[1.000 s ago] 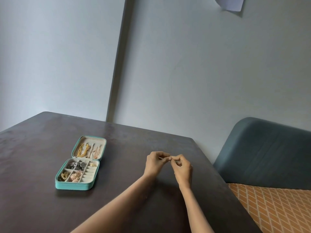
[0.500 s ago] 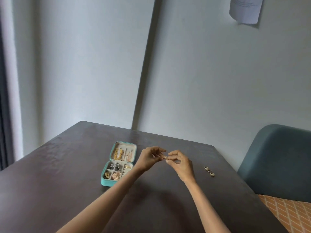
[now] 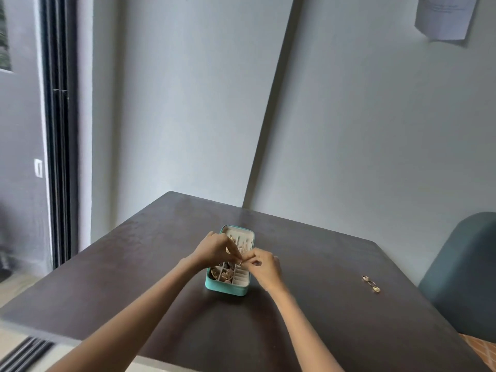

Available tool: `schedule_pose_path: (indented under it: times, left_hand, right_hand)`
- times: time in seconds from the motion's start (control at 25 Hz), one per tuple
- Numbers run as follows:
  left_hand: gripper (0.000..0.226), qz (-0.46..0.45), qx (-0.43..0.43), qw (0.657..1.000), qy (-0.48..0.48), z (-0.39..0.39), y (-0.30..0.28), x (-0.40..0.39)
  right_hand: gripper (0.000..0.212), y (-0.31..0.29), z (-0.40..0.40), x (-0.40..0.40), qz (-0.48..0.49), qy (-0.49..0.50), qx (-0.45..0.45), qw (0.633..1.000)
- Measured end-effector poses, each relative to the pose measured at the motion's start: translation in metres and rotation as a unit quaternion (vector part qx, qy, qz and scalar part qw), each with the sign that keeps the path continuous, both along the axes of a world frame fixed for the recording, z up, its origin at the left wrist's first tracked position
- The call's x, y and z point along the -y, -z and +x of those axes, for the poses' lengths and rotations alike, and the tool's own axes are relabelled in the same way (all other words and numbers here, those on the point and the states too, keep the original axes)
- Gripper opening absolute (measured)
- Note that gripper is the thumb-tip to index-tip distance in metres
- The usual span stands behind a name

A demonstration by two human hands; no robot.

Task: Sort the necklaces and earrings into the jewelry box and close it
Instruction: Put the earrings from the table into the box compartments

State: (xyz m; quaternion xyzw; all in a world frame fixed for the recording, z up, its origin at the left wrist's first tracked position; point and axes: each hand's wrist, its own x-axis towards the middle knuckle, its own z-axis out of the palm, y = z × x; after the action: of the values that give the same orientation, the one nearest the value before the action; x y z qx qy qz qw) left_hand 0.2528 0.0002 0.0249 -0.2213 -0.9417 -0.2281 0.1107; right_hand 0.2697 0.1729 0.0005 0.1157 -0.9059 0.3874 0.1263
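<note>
A small teal jewelry box [image 3: 226, 288] lies open on the dark table [image 3: 308, 312], its lid flat behind it with gold chains in it. Its cream compartments hold several gold pieces. My left hand [image 3: 214, 249] and my right hand [image 3: 264, 267] meet right above the box, both pinching one tiny gold earring [image 3: 240, 262] between their fingertips. The hands hide the middle of the box. Three small gold earrings [image 3: 371, 284] lie in a row on the table far to the right.
A teal upholstered chair [image 3: 461, 280] stands at the table's right edge. The grey wall runs close behind the table. A dark sliding-door frame [image 3: 57, 157] is at the left, with floor below the table's near left corner.
Both hands, still pinching the earring, have travelled left from the table's middle to above the open box. The view has swung left, so the box now sits in the centre.
</note>
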Motion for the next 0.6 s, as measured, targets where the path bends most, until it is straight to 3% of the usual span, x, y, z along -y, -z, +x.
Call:
schedule_pose_path:
  times: [0.16,0.4,0.6]
  left_hand:
    - [0.017,-0.020,0.002,1.000,-0.006,-0.001,0.003,-0.006]
    - [0.018,-0.041,-0.029,0.999,0.008,-0.003,0.006,-0.011]
    - [0.021,-0.080,-0.046,0.995,0.025,-0.002,0.006,-0.013]
  right_hand:
    - [0.011,-0.003,0.004,0.000,0.136,0.040,-0.024,0.990]
    - [0.016,-0.013,0.007,0.000,0.200,0.038,-0.005,0.979]
    - [0.038,-0.019,0.009,-0.003,0.209,0.044,0.006,0.977]
